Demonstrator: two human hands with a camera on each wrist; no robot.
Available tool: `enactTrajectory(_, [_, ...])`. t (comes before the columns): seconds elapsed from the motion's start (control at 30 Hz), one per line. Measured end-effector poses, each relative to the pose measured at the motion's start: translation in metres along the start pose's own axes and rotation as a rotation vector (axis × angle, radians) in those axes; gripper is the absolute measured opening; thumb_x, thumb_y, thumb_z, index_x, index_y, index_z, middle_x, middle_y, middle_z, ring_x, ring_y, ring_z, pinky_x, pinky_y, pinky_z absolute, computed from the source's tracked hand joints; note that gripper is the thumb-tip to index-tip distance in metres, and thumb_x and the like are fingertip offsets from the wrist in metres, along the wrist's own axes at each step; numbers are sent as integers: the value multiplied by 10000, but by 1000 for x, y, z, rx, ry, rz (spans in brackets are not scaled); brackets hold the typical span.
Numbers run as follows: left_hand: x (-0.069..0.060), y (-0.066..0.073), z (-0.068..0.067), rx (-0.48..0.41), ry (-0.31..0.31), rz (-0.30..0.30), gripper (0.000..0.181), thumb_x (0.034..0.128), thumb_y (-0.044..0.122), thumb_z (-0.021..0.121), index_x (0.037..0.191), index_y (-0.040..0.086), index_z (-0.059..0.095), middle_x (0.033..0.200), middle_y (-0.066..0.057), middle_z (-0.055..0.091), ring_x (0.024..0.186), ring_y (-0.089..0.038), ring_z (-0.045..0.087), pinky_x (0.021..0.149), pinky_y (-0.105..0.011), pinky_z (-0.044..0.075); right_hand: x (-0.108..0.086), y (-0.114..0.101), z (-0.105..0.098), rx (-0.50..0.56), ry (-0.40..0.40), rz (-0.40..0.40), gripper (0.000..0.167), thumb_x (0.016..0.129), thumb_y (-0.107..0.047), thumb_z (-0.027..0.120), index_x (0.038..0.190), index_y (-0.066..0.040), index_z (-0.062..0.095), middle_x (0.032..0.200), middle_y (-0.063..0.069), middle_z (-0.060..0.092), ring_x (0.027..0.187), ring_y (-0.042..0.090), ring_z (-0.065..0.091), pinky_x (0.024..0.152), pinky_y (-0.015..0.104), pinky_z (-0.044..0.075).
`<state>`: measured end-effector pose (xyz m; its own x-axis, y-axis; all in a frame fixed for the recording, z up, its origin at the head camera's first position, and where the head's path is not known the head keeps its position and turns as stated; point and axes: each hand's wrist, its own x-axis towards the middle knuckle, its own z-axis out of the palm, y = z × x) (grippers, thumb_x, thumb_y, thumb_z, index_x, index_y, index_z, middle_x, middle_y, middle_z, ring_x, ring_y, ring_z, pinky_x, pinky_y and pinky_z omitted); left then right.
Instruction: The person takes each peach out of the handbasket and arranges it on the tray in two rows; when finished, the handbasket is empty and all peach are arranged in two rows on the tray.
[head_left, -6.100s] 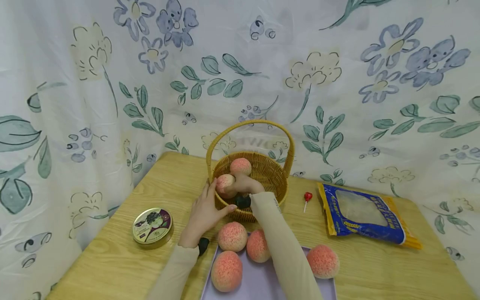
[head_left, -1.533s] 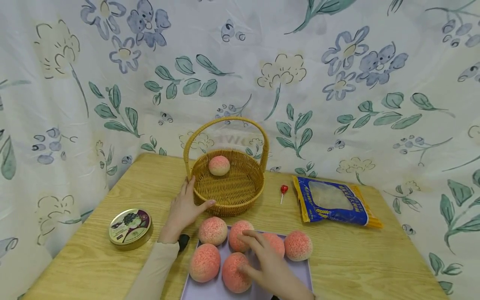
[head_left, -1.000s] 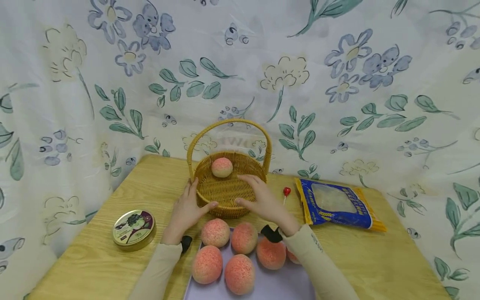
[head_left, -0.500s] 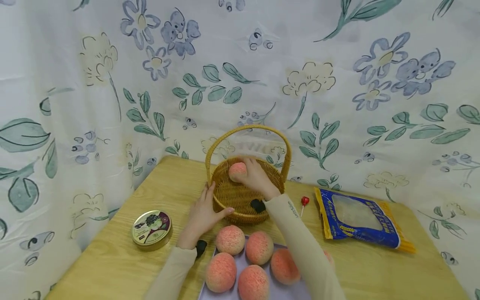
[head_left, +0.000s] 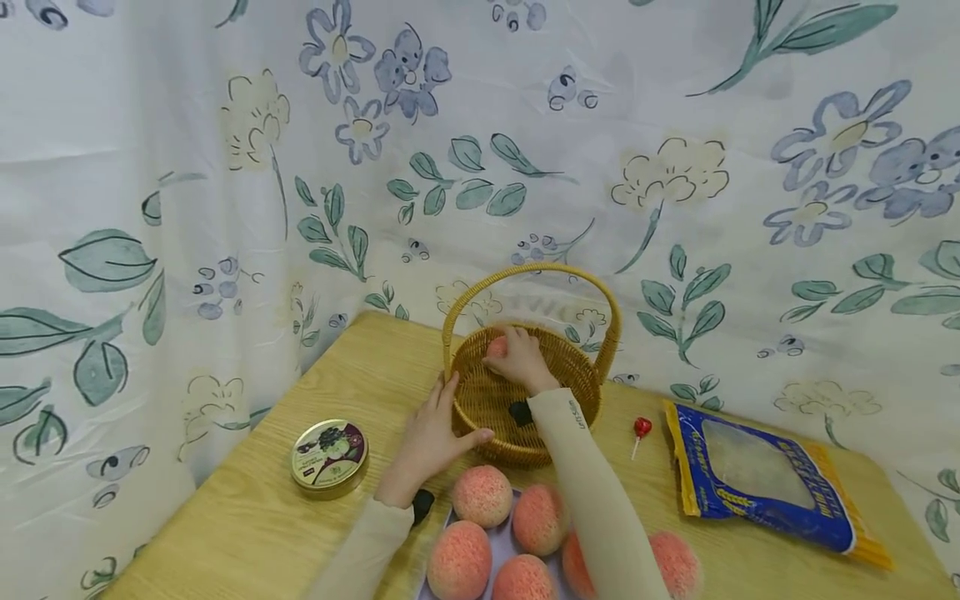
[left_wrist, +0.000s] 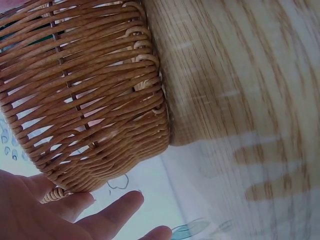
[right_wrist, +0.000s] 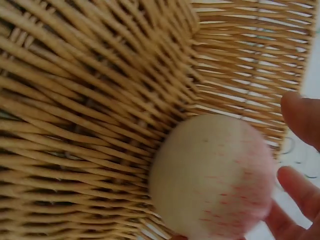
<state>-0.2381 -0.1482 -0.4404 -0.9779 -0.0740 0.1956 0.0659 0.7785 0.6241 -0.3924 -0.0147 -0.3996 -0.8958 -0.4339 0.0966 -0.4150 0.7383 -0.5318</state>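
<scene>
A wicker basket with a tall arched handle stands at the back of the table. Inside it, against the back left wall, sits a pink and cream peach, mostly hidden in the head view by my right hand. The fingers of that hand curve around the peach. My left hand rests against the basket's left side, its fingers and thumb spread along the rim. In front of the basket, several similar peaches lie on a lilac tray, partly covered by the right sleeve.
A round tin stands on the left of the wooden table. Right of the basket lie a red lollipop and a blue and yellow packet. A floral curtain hangs close behind.
Earlier two peaches were in the basket; one is now gone and the tray holds more. My right hand has moved from the tray into the basket onto the remaining peach. The left hand stays.
</scene>
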Motion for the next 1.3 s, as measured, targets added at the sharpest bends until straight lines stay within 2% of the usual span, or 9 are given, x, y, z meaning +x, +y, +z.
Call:
enactTrajectory(0.17, [-2,2,-1,-2,7,12,1035,795,556,719,1546,62,206,1571,-284,208,1341,-505,388,1062,-673,301,2,12,10,50,3,12,487,881,-247,653,1330,-98,541,1442,198,409,1260,478,433,995,580,414])
enactTrajectory(0.3, [-1,0,0,-11,11,2,1032,798,556,717,1550,74,199,1581,-273,189,1345,-508,380,1064,-676,295,3,15,12,80,-54,10,494,860,-239,643,1329,-130,531,1359,208,451,1137,408,535,917,531,472])
enactTrajectory(0.4, [-1,1,3,-20,9,8,1030,799,556,716,1551,79,198,1584,-269,184,1343,-510,381,1057,-672,311,-4,16,7,88,-85,16,519,834,-208,684,1324,-123,534,1311,210,479,1049,346,568,851,490,500])
enactTrajectory(0.63, [0,1,4,-35,0,4,1024,808,544,715,1553,80,189,1589,-266,169,1357,-518,356,1055,-679,309,-16,15,-3,99,-97,-13,529,827,-210,725,1320,-132,550,1277,183,508,1039,314,568,851,469,507])
enactTrajectory(0.8, [1,-2,0,-33,-7,-6,1035,805,552,713,1557,87,175,1595,-256,159,1356,-536,341,1039,-699,309,-25,8,-16,104,-69,-91,536,815,-193,756,1311,-134,560,1278,160,519,1088,304,569,905,471,502])
enactTrajectory(1.03, [4,-4,-1,-27,-39,2,1065,811,584,689,1564,85,125,1602,-253,126,1357,-556,315,1049,-703,292,-62,-2,-46,99,-38,-175,557,792,-139,777,1305,-135,563,1340,154,508,1156,308,562,946,466,500])
enactTrajectory(1.3, [7,-7,1,-25,-50,7,1076,812,590,685,1562,71,115,1599,-271,109,1336,-584,317,1049,-696,300,-115,-6,-72,115,-57,-246,537,808,-125,766,1302,-157,558,1320,103,501,1142,271,558,918,428,514])
